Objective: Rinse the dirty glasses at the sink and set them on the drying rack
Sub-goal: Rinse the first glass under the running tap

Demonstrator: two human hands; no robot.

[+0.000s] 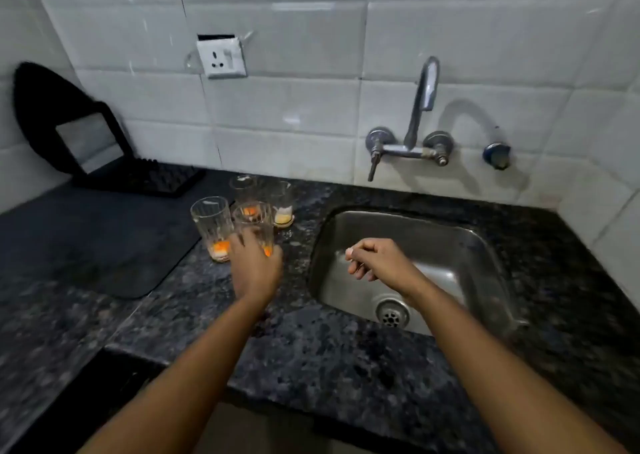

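Several clear ribbed glasses stand on the dark granite counter left of the sink. My left hand (255, 266) wraps around the nearest glass (254, 221), which has orange residue at its base. Just left of it stands another glass with orange dregs (212, 228). Behind are a glass with pale yellow dregs (284, 204) and one more glass (242, 187). My right hand (375, 259) hovers over the steel sink (460, 245), fingers loosely curled, holding nothing. The black drying rack (145, 178) sits at the back left of the counter.
A chrome wall tap (420, 107) with two valve handles arches above the sink; no water runs. A dark drying mat (104, 245) lies left of the glasses. A wall socket (221, 58) is above the counter. The sink drain (392, 313) is near the front.
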